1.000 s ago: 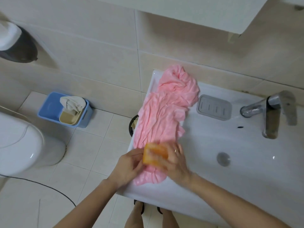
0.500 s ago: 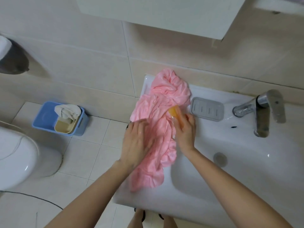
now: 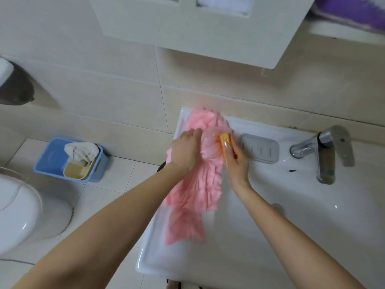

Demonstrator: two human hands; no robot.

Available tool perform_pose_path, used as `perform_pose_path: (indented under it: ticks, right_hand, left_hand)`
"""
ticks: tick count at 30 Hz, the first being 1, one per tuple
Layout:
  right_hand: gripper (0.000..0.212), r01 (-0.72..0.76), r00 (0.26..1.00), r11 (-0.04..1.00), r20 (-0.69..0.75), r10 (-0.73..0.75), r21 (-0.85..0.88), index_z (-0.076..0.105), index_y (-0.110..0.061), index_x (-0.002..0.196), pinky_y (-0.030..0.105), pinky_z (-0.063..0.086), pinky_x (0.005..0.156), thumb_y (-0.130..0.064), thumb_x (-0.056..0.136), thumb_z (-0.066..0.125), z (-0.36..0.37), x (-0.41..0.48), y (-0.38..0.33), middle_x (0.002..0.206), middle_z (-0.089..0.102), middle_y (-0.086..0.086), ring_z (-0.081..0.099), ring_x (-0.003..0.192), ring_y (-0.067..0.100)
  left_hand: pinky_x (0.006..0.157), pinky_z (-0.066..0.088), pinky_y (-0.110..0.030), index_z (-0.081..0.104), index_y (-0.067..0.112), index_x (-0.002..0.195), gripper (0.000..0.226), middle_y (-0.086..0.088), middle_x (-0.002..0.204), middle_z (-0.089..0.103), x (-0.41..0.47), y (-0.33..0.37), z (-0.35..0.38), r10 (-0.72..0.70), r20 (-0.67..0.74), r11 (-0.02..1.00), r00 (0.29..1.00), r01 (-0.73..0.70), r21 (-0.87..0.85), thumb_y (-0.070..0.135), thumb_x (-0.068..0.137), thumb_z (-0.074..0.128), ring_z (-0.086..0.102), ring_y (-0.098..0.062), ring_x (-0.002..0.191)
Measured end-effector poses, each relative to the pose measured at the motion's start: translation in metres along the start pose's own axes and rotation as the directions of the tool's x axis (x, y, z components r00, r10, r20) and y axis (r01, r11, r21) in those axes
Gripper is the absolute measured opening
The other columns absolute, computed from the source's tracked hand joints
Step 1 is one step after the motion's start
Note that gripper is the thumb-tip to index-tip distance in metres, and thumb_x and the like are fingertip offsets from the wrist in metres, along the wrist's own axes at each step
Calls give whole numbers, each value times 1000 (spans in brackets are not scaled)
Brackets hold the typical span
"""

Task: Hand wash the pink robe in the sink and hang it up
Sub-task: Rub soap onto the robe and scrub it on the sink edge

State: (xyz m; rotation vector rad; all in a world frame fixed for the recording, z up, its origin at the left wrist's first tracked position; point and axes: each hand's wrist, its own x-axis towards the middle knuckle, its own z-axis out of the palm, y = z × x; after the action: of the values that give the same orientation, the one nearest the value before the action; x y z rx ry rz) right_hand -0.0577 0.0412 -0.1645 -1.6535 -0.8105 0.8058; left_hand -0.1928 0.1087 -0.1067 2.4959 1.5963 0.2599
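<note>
The pink robe (image 3: pixel 195 190) lies stretched along the left rim of the white sink (image 3: pixel 260 243), from the back corner to near the front edge. My left hand (image 3: pixel 185 151) presses flat on the robe's upper part. My right hand (image 3: pixel 235 161) holds an orange bar of soap (image 3: pixel 225 140) against the robe near the back of the sink. The cloth under the hands is blurred.
A grey soap dish (image 3: pixel 259 148) sits on the sink ledge beside my right hand. The chrome faucet (image 3: pixel 325 151) stands at the right. A white cabinet (image 3: pixel 195 28) hangs above. On the floor, a blue bin (image 3: pixel 52 161) and a toilet (image 3: pixel 23 215) stand at the left.
Both hands have slid along the robe from the front edge of the sink toward the back wall, the right hand carrying the soap with it. The camera view has tilted up.
</note>
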Motion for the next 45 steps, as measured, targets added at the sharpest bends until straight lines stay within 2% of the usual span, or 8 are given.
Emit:
perform_pose_path:
  ticks: [8,16,19,23,28,36,41,45]
  right_hand:
    - [39,-93,991,958,-64,114,272,57,-37,128,30,41,97,-43,90,58,-8,-8,-15,116,61,-8,54,103,6]
    - [30,-63,973,964,-199,117,260,63,-41,117,28,43,98,-47,88,60,-10,-23,0,110,67,-13,61,106,4]
    - [38,-37,980,982,-185,72,185,58,-34,128,23,42,93,-41,91,59,-6,-30,-3,107,61,-9,59,99,-3]
    - [46,220,970,962,-69,-233,-163,51,-35,132,18,40,92,-50,89,52,8,-34,-13,109,56,-1,53,100,5]
    - [42,776,626,352,571,-530,-524,49,-43,130,38,32,87,-50,89,50,26,-20,11,108,56,4,49,101,24]
    - [42,491,870,554,408,-276,-672,51,-41,132,45,37,91,-48,91,48,35,43,-8,112,50,10,49,107,31]
    - [43,916,396,239,814,-426,-321,52,-40,131,45,33,94,-50,91,40,61,-4,2,115,56,8,49,106,28]
    - [43,671,741,359,571,-354,-649,44,-43,137,42,25,93,-42,95,46,68,33,2,128,47,10,43,118,31]
  left_hand:
    - [53,28,-29,47,12,88,40,-13,76,56,-9,-2,-39,-29,-756,978,654,-137,-156,-8,59,66,40,-22,72]
    - [51,40,-35,51,20,87,73,-5,79,59,-111,-33,32,68,21,987,997,-70,143,55,31,82,57,-26,64]
    - [61,45,-39,65,12,75,65,-12,90,62,-106,-14,5,36,-159,992,987,-15,127,71,62,43,60,-30,75]
    - [85,45,-61,40,17,134,81,-20,144,41,-104,-5,24,-54,21,995,998,52,90,69,72,43,47,-43,124]
    - [92,42,-64,38,17,132,80,-18,137,50,-133,-17,61,50,161,989,986,-71,130,36,63,75,44,-38,128]
    - [104,24,-54,42,15,130,58,-8,136,54,-151,-25,72,169,42,984,985,-171,50,13,73,35,48,-31,128]
    - [83,47,-55,48,22,117,46,-3,118,65,-151,-25,71,268,-4,963,963,-268,-16,18,72,40,48,-24,110]
    - [77,45,-46,53,26,118,50,-1,123,61,-151,-25,69,250,-10,967,968,-250,-53,18,69,43,50,-23,108]
